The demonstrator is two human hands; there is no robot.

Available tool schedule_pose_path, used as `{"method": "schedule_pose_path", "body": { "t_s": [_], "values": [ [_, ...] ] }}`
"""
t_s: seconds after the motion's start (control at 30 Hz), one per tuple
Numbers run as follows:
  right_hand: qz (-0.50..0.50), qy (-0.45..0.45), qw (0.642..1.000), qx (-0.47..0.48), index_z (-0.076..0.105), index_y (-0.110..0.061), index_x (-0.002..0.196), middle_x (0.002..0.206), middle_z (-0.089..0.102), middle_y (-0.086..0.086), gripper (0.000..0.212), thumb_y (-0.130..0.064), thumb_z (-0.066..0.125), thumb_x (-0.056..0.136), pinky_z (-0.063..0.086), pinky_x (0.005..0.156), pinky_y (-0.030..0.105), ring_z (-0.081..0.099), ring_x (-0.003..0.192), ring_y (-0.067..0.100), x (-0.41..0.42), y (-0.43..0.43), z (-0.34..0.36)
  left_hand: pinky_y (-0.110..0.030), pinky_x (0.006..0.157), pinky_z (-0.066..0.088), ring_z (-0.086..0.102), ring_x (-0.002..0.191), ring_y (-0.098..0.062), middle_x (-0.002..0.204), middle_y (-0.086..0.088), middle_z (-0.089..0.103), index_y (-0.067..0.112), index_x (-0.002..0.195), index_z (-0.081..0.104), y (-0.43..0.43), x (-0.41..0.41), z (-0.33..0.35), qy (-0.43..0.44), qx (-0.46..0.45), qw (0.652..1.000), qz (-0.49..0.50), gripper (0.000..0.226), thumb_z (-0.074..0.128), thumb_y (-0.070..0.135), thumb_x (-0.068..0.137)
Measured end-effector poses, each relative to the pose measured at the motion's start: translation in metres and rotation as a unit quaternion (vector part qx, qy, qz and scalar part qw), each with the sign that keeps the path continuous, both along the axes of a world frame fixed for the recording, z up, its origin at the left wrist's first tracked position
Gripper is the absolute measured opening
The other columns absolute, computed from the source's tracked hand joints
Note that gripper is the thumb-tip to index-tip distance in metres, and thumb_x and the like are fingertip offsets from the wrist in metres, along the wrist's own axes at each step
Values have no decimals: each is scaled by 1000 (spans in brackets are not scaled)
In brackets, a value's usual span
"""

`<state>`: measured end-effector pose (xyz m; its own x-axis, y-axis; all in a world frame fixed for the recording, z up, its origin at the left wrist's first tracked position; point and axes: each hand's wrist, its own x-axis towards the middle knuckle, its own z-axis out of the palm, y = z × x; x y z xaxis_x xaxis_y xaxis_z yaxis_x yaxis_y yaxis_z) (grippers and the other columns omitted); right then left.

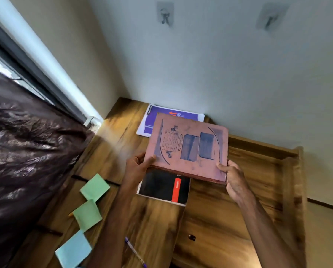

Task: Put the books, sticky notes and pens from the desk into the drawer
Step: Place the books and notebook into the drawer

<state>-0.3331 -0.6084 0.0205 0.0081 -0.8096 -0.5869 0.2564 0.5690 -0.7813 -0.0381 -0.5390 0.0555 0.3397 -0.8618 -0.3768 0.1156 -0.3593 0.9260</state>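
I hold a pink book [188, 147] with blue printing above the wooden desk [152, 225]. My left hand [137, 167] grips its near left corner, thumb on the cover. My right hand [234, 180] grips its near right corner. Under the pink book lies a black book with a red stripe [161, 187]. A purple and white book [152, 120] lies flat by the wall. Two green sticky note pads [95, 187] [87, 214] and a blue one [73, 249] lie on the desk's left side. A purple-tipped pen [135, 252] lies near the front edge.
The open wooden drawer [262, 171] extends to the right of the desk, its inside bare where visible. A dark brown glossy cover [26, 151] fills the left. A white wall with two hooks [165, 15] stands behind the desk. Dark pens [49, 231] lie partly under the notes.
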Motion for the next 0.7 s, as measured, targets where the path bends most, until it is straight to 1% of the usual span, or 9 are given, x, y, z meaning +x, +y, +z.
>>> {"method": "schedule_pose_path", "body": {
  "t_s": [0.13, 0.2, 0.27, 0.37, 0.43, 0.5, 0.57, 0.6, 0.7],
  "values": [
    [-34, 22, 999, 14, 62, -13, 114, 117, 71, 12, 22, -3, 57, 96, 56, 94, 46, 67, 108, 30, -36, -4, -9, -40, 87, 62, 74, 103, -26, 117, -10, 75, 9, 127, 64, -21, -35, -4, -5, -9, 999, -53, 37, 72, 16, 92],
    [-48, 32, 998, 18, 64, -16, 108, 114, 71, 11, 19, -3, 56, 96, 57, 90, 43, 67, 105, 28, -52, -6, -14, -37, 83, 63, 74, 103, -24, 117, -8, 75, 11, 130, 61, -33, -52, -8, -12, -14, 996, -85, 37, 69, 10, 93],
    [-61, 43, 997, 21, 63, -14, 113, 111, 72, 8, 20, -5, 56, 97, 57, 84, 38, 67, 103, 26, -66, -7, -19, -36, 78, 63, 74, 103, -23, 120, -6, 74, 16, 130, 61, -44, -67, -15, -39, -14, 992, -119, 37, 68, 8, 94],
    [-70, 64, 995, 28, 62, -13, 117, 114, 71, 10, 21, -10, 58, 97, 56, 90, 44, 66, 106, 27, -89, -12, -34, -41, 77, 64, 74, 103, -21, 123, -3, 72, 23, 131, 57, -60, -88, -29, -88, 0, 982, -168, 39, 69, 13, 95],
    [-80, 75, 993, 39, 63, -13, 116, 115, 70, 11, 20, -11, 60, 96, 55, 94, 48, 66, 107, 28, -103, -16, -45, -42, 80, 63, 74, 101, -20, 120, -2, 73, 21, 128, 58, -68, -99, -40, -124, 7, 973, -195, 36, 69, 19, 93],
    [-91, 88, 991, 50, 62, -12, 116, 112, 70, 10, 19, -12, 60, 97, 58, 86, 43, 66, 103, 25, -115, -21, -56, -34, 78, 62, 73, 95, -17, 110, 1, 74, 18, 118, 63, -79, -112, -51, -184, 16, 958, -218, 25, 65, 19, 93],
    [-99, 103, 988, 58, 62, -10, 116, 109, 69, 8, 19, -13, 61, 97, 57, 78, 37, 66, 98, 22, -125, -24, -68, -14, 66, 54, 69, 81, -10, 96, 6, 72, 16, 106, 66, -87, -127, -62, -261, 26, 938, -228, 13, 57, 13, 96],
    [-101, 110, 987, 65, 61, -10, 116, 110, 69, 9, 19, -13, 61, 97, 57, 78, 37, 66, 97, 22, -130, -25, -75, -10, 60, 49, 66, 76, -4, 93, 7, 70, 15, 104, 66, -90, -136, -66, -286, 36, 929, -231, 15, 53, 13, 98],
    [-103, 132, 981, 98, 60, -8, 115, 115, 67, 14, 19, -13, 60, 97, 55, 79, 38, 65, 99, 25, -144, -29, -103, -13, 61, 51, 67, 80, -5, 99, 3, 71, 15, 105, 64, -98, -163, -89, -296, 67, 915, -266, 19, 46, 21, 104]
  ]
}}
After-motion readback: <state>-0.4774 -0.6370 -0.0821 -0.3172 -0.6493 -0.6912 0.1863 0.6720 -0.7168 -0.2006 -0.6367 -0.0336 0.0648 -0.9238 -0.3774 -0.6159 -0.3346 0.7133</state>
